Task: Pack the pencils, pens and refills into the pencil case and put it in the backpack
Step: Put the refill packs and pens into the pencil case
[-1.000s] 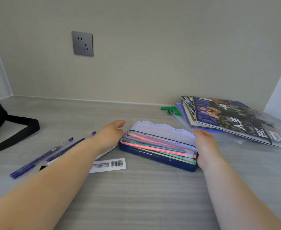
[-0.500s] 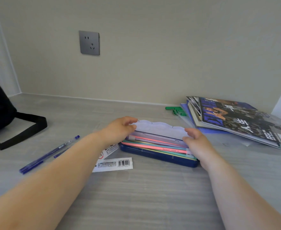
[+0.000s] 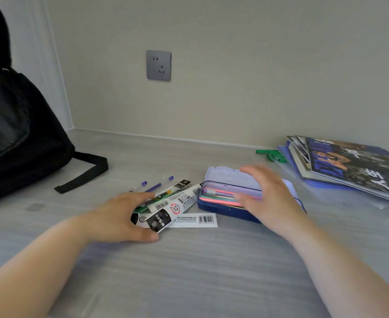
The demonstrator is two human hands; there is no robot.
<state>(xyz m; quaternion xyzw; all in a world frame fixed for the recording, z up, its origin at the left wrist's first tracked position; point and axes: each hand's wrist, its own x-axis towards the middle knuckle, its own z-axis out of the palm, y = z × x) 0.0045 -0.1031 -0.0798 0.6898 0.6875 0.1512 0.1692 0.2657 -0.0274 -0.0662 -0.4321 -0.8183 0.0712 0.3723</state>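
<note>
A hard blue pencil case (image 3: 225,208) lies open on the pale wood-grain bench (image 3: 189,271), its lilac lid (image 3: 225,177) tipped back, slim pastel pencils (image 3: 221,196) packed flat inside. The left hand (image 3: 120,216) lies palm down, fingers curled onto glossy refill packets (image 3: 173,203) (blue pens (image 3: 156,184) just behind). The right hand (image 3: 267,198), blurred, hovers spread open over the case, holding nothing. A black fabric backpack (image 3: 16,138) slumps far left.
</note>
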